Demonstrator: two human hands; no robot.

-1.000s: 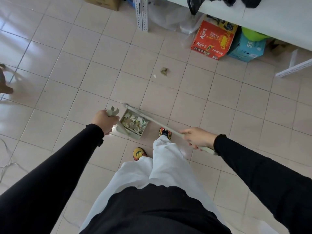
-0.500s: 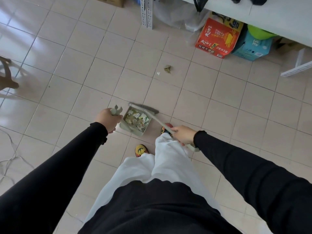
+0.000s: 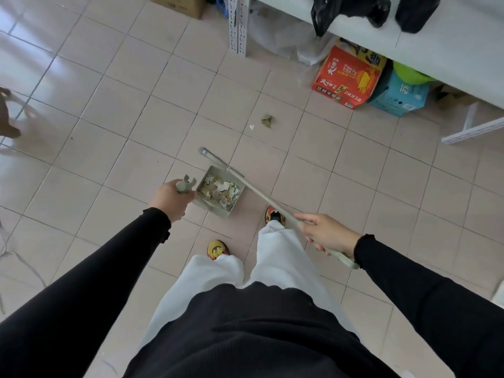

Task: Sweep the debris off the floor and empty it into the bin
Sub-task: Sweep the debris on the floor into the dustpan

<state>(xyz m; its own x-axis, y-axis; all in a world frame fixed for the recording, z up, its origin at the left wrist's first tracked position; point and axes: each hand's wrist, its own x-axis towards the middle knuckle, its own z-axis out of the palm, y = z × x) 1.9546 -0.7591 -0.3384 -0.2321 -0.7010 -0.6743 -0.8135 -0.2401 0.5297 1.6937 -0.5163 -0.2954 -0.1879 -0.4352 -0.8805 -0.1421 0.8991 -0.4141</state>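
Note:
My left hand [image 3: 170, 199] is shut on the upright handle of a grey-green dustpan [image 3: 211, 207] that rests on the tiled floor and holds several paper scraps [image 3: 219, 188]. My right hand [image 3: 328, 233] grips the long pale handle of a broom [image 3: 261, 196], whose narrow head [image 3: 214, 156] lies at the far edge of the pan. A crumpled brown scrap [image 3: 267, 120] and a small white bit [image 3: 251, 127] lie on the tiles farther ahead. No bin is in view.
A white shelf [image 3: 447, 42] stands at the upper right with black bags on top. Under it sit a red carton [image 3: 349, 77] and a blue box [image 3: 399, 96]. A shelf post [image 3: 238, 25] stands ahead. Cables [image 3: 16, 257] trail at the left.
The broom head has shifted from across the pan mouth to its far edge. My right hand has moved right and back along the handle. The dustpan and my left hand have stayed in place.

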